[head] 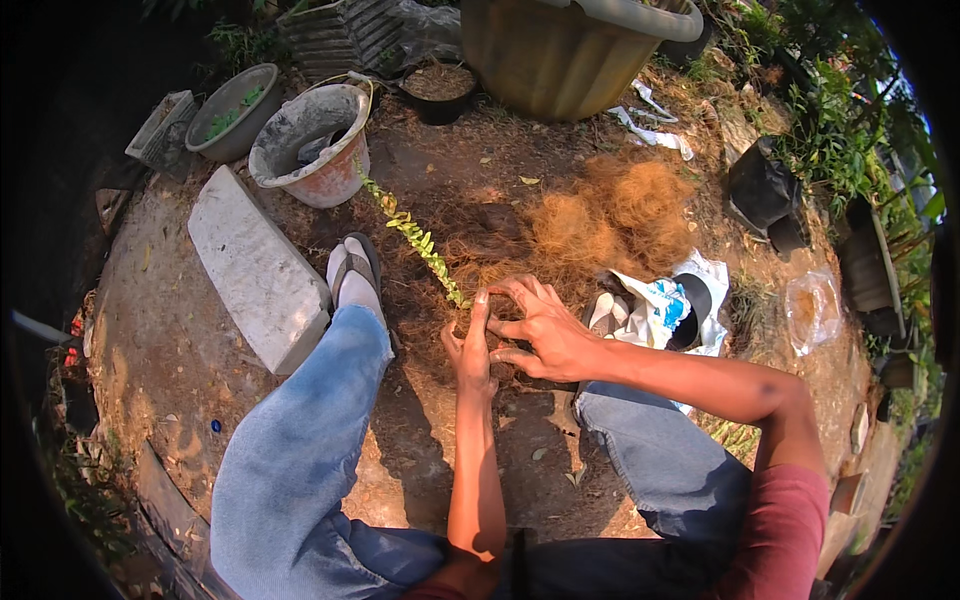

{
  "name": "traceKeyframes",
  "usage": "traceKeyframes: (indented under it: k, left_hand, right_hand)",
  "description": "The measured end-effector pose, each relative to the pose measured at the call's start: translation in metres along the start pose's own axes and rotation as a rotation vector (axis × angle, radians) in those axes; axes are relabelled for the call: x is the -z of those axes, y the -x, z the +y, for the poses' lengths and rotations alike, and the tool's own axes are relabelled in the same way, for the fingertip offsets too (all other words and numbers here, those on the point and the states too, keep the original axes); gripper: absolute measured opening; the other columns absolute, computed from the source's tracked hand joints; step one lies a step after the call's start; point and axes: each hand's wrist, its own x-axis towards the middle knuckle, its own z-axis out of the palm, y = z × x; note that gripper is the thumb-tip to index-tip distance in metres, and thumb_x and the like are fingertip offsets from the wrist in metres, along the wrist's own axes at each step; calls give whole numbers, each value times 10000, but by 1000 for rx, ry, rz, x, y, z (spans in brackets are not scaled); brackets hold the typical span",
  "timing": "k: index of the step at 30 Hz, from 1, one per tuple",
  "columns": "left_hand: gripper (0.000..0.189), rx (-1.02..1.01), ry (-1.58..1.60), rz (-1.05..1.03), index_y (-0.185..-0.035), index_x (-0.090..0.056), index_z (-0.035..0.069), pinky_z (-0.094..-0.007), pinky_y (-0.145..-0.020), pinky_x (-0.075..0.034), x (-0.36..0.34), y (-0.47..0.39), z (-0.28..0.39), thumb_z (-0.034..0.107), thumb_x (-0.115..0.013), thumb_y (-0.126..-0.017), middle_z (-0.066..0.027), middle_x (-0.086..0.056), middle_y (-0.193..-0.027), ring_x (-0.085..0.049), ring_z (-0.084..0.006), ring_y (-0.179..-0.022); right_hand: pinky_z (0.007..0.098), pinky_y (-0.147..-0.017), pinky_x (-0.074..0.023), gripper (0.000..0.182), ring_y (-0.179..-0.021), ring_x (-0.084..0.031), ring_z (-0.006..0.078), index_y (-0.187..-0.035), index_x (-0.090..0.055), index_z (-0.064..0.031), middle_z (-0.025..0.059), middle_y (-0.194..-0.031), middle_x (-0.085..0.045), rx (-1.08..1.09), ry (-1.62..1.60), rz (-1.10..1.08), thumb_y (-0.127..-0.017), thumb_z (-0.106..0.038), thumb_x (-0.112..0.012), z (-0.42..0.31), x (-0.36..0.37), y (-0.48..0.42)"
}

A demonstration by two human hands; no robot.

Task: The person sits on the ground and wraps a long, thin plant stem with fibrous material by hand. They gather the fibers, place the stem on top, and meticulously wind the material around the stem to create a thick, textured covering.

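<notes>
A leafy plant stem (416, 238), green and yellowing, extends up and left from my fingertips. My left hand (472, 345) is upright at its base, thumb and fingers around a small dark fibrous clump that is mostly hidden. From the right, my right hand (541, 330) reaches to the same spot with bent fingers touching it. Whether either hand bears the clump's weight cannot be told. Loose brown coconut fibre (574, 229) lies on the soil just beyond my hands, with darker fibre beneath them.
A pale stone block (251, 262) lies by my left foot. Beyond it stand a worn bucket (330, 169) and a grey basin (247, 139). A small black pot (439, 112) and a large planter (562, 60) are farther back. A white plastic sack (709, 281) lies near my right foot.
</notes>
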Motion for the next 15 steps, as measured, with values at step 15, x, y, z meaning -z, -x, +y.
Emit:
traceKeyframes:
  k: [15]
  left_hand:
    - [818, -43, 158, -153, -1411, -307, -34, -347, -654, -590, 5, -1, 13, 486, -709, -925, -140, -625, -1102, -668, -210, -845]
  right_hand:
    - [578, -1137, -300, 340, -1379, -360, 435, -1131, -739, -44, 168, -1493, -447, 7, -102, -9, -871, -263, -765, 17, 4, -26]
